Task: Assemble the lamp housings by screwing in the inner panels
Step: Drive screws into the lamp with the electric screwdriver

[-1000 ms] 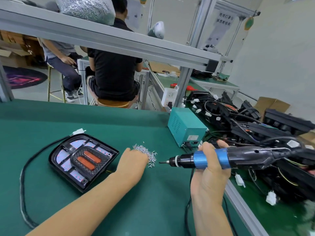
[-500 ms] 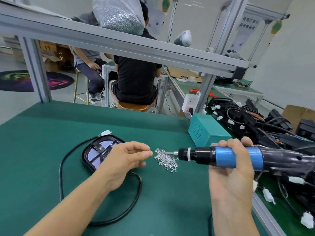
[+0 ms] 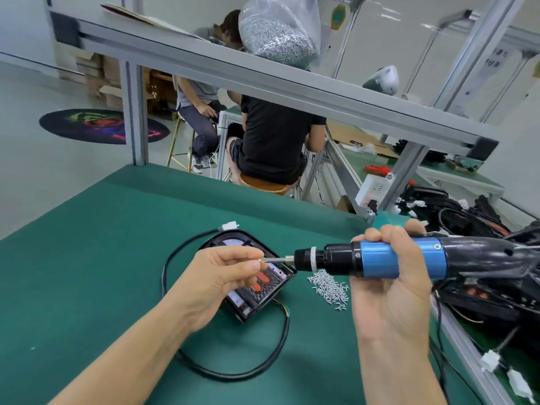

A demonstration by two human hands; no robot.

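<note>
A black lamp housing (image 3: 264, 290) with red lenses and an inner panel lies on the green table (image 3: 87, 258), partly hidden behind my left hand (image 3: 216, 279). That hand pinches a small screw (image 3: 261, 260) at the tip of the driver bit. My right hand (image 3: 391, 290) grips the blue and black electric screwdriver (image 3: 377, 258), held level and pointing left above the table. A loose pile of screws (image 3: 328, 289) lies just right of the housing. The housing's black cable (image 3: 233, 372) loops on the table toward me, ending in a white connector (image 3: 230, 226).
A heap of black lamp housings and wires (image 3: 482, 276) fills the bench at the right. An aluminium frame rail (image 3: 263, 80) crosses overhead, carrying a bag of screws (image 3: 280, 36). Two people sit on stools beyond the table's far edge. A white power socket (image 3: 375, 190) stands on the post.
My left hand left the screw pile and rose with a screw to the bit tip. The screwdriver lifted slightly, and the camera view swung left and down.
</note>
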